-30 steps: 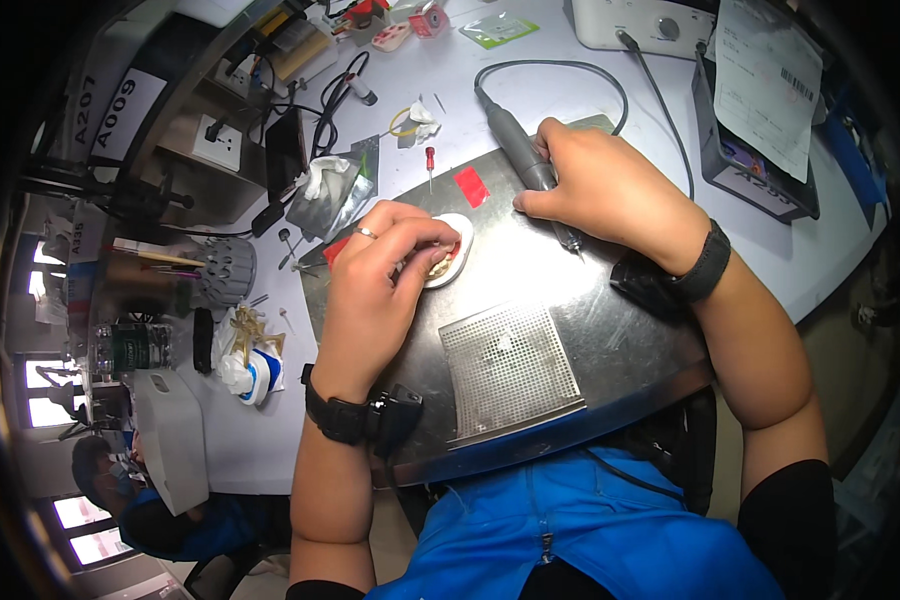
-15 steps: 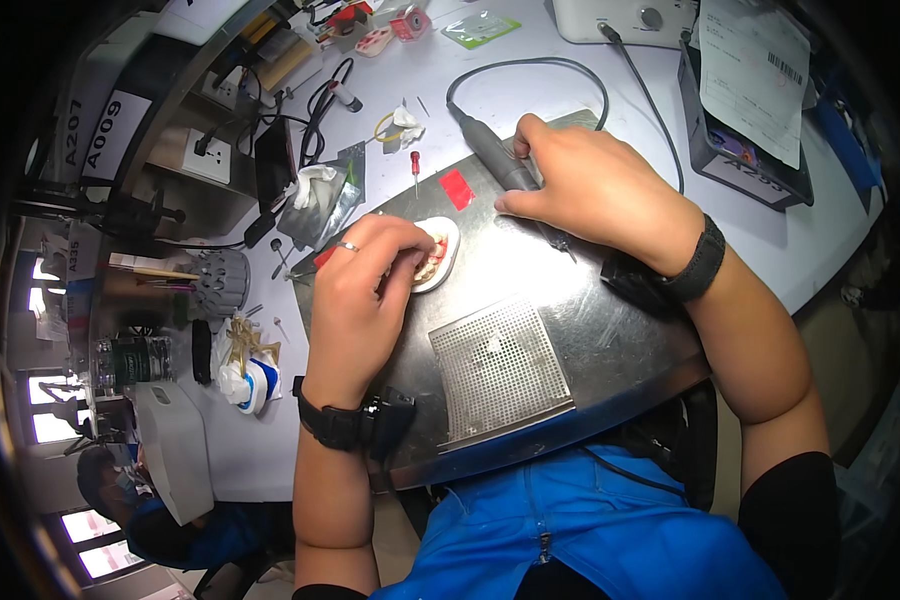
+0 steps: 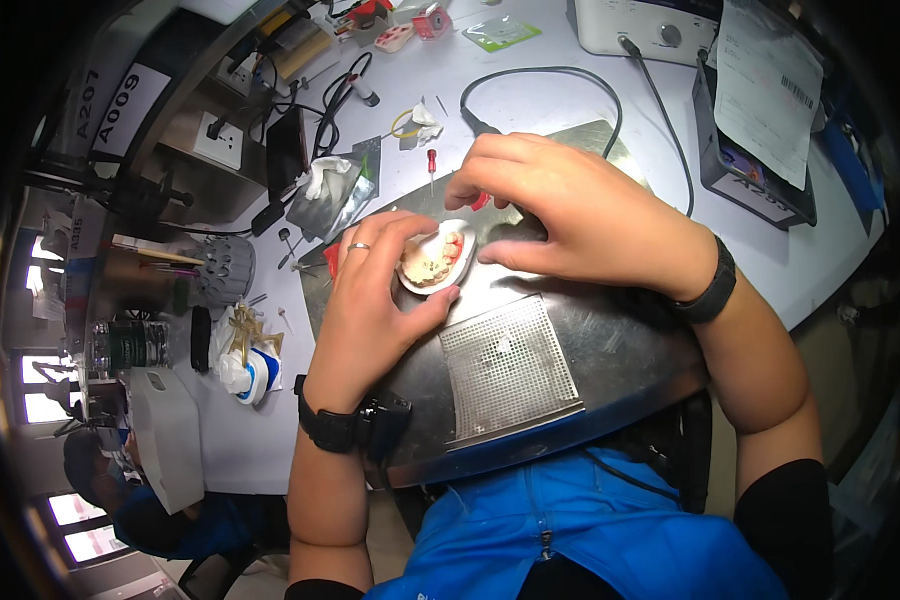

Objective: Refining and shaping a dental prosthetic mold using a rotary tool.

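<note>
A dental cast (image 3: 431, 262) with a white base and red patches along its teeth rests on the metal work plate (image 3: 630, 345). My left hand (image 3: 375, 280) grips it, fingers along the far left edge and thumb at the near edge. Just right of the cast, my right hand (image 3: 560, 205) is open, thumb and fingers apart with nothing between them. It covers most of a grey corded handpiece (image 3: 478, 124), whose cord end shows beyond the knuckles. A red sheet (image 3: 481, 201) peeks out beneath the fingers.
A perforated metal panel (image 3: 510, 370) lies nearer me. Beyond the cast are a red-handled tool (image 3: 431, 163) and a foil bag (image 3: 345, 195). A white control box (image 3: 645, 28) and a dark bin with papers (image 3: 755, 180) stand at the back right. Another person (image 3: 160, 510) sits at far left.
My right hand has let go of the handpiece and moved left towards the cast, opening. My left hand has shifted its hold to the cast's edges, uncovering more of the teeth.
</note>
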`<control>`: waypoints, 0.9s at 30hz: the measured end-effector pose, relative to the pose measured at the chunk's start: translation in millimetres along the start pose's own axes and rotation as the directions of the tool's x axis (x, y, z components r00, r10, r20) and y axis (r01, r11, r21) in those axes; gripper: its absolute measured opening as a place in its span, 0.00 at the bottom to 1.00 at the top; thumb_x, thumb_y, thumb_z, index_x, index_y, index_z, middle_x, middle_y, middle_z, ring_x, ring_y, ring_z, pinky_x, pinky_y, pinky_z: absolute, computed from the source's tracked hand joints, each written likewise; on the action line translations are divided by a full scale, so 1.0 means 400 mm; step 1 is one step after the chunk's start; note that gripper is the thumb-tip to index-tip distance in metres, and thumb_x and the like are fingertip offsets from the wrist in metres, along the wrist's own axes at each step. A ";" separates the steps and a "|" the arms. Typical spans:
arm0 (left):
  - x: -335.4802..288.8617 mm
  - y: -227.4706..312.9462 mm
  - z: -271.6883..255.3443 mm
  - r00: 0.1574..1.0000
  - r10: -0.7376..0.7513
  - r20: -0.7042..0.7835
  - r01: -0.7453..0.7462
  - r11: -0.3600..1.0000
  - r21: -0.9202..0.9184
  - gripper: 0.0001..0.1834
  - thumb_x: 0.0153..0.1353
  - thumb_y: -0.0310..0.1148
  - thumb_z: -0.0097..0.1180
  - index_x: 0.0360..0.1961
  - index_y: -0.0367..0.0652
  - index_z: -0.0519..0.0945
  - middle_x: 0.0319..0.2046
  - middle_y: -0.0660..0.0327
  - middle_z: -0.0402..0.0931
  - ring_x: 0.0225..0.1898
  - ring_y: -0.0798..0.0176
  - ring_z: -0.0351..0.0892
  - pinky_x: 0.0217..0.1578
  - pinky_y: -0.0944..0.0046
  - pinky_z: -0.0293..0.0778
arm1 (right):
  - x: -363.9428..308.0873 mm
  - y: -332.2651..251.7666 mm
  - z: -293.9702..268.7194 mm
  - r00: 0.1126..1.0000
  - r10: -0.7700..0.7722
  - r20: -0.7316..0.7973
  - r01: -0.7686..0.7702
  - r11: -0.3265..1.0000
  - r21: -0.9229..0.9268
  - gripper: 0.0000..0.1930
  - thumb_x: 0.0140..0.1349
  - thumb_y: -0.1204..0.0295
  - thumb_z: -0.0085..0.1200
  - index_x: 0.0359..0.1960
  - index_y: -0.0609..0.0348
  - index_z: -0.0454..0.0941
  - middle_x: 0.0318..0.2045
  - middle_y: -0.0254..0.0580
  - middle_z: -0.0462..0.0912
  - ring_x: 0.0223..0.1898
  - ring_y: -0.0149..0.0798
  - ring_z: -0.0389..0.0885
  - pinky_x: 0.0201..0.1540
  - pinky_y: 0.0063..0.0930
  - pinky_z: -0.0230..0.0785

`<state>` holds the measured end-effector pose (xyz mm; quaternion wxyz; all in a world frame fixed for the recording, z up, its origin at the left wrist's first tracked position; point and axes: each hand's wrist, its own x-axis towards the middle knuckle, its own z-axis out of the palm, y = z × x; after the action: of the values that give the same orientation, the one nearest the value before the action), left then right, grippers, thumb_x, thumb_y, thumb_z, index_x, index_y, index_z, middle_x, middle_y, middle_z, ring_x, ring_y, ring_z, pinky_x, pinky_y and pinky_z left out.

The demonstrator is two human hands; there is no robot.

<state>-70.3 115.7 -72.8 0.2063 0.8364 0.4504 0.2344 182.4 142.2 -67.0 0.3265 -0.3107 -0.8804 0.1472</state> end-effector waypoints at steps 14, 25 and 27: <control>-0.049 0.026 -0.011 0.981 0.134 0.142 0.074 0.420 -0.905 0.36 0.47 0.25 0.75 0.57 0.43 0.68 0.56 0.58 0.69 0.61 0.61 0.69 0.68 0.55 0.64 | 0.014 -0.082 -0.007 0.957 -0.238 -0.166 0.281 0.904 0.323 0.22 0.47 0.64 0.77 0.43 0.57 0.84 0.38 0.40 0.80 0.38 0.42 0.80 0.40 0.34 0.73; -0.054 0.028 -0.006 0.971 0.198 0.135 0.048 0.389 -0.920 0.35 0.49 0.29 0.75 0.55 0.43 0.68 0.54 0.57 0.70 0.58 0.62 0.71 0.62 0.58 0.67 | 0.009 -0.097 -0.013 0.959 -0.230 -0.163 0.278 0.872 0.404 0.20 0.47 0.66 0.77 0.39 0.60 0.83 0.37 0.41 0.80 0.37 0.41 0.80 0.38 0.32 0.73; -0.055 0.027 -0.004 0.969 0.205 0.139 0.051 0.383 -0.922 0.34 0.49 0.29 0.75 0.54 0.42 0.68 0.54 0.57 0.70 0.57 0.62 0.71 0.61 0.58 0.67 | 0.007 -0.097 -0.013 0.958 -0.230 -0.169 0.281 0.869 0.407 0.20 0.47 0.66 0.77 0.38 0.60 0.82 0.37 0.41 0.80 0.37 0.41 0.80 0.37 0.32 0.73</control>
<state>-74.8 91.6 -70.2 0.6739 0.6229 0.1783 0.3551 166.6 114.8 -43.9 0.4534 -0.1203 -0.8397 0.2736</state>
